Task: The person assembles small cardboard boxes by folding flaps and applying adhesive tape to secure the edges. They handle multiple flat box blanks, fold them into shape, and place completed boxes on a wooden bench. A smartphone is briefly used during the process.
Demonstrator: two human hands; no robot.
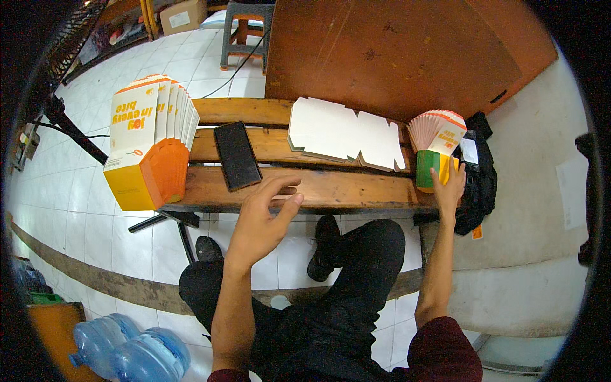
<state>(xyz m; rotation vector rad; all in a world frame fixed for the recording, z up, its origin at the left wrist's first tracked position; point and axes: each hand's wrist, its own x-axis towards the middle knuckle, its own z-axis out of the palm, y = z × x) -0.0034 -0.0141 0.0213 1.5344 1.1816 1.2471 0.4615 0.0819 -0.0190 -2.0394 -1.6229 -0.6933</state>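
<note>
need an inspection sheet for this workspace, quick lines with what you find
surface: slatted wooden bench
job's things: fanned cartons at left, flat white sheets mid-bench, smaller carton bundle at right
clutter: black phone on the bench, black bag beyond its right end
hands: left hand raised, holding nothing; right hand touching the smaller carton bundle
cables: thin dark cable behind the bench
surroundings: tiled floor, grey stool, blue water bottles
</note>
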